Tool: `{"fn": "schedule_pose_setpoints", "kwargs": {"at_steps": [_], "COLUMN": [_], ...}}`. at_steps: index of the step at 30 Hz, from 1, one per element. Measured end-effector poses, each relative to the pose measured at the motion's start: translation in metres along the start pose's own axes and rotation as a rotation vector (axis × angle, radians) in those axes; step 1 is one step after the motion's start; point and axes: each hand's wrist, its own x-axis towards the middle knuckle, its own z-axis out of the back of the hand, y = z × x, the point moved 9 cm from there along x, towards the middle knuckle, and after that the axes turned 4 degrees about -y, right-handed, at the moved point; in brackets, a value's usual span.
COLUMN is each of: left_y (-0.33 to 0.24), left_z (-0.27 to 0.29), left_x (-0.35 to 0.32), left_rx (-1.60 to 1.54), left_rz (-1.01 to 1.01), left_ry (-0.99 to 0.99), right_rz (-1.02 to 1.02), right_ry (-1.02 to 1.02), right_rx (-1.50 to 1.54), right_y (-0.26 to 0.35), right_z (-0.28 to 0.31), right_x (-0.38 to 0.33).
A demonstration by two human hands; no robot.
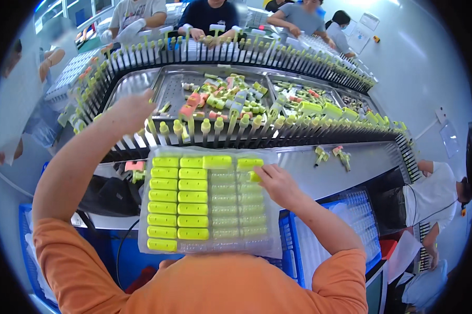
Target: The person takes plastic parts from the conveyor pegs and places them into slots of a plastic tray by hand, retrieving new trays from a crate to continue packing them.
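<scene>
A translucent plastic tray with moulded slots lies in front of me. Bright yellow-green rectangular plastic pieces fill most of its two left columns, with a couple more along the top of the right columns. Over the right column, my right hand pinches one yellow-green plastic piece by its end. Raised at the far left of the tray, my left hand has its fingers curled together beside the near row of upright holders. Whatever lies between those fingers is too small or hidden to make out.
A looped conveyor of black upright holders surrounds metal trays heaped with yellow-green, grey and pink parts. Two loose parts lie on the metal table. Blue crates stand at right. Several people work around the line.
</scene>
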Motion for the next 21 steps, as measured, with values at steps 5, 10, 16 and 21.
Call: {"fn": "schedule_pose_setpoints", "kwargs": {"at_steps": [5, 10, 16, 21], "left_y": [0.049, 0.080, 0.109, 0.094], "left_z": [-0.034, -0.041, -0.046, -0.004], "left_x": [0.002, -0.029, -0.077, -0.118], "left_rx": [-0.152, -0.331, -0.222, 0.117], "left_rz": [0.083, 0.085, 0.284, 0.346], "left_ry": [0.064, 0.081, -0.086, -0.449], "right_rz": [-0.010, 0.084, -0.842, -1.070], "right_ry": [-0.042, -0.115, -0.165, -0.283], "right_rx": [0.033, 0.022, 0.561, 0.869], "right_y": [-0.007, 0.008, -0.112, -0.144], "right_z": [-0.009, -0.012, -0.002, -0.008], "right_x": [0.003, 0.013, 0.050, 0.126]}}
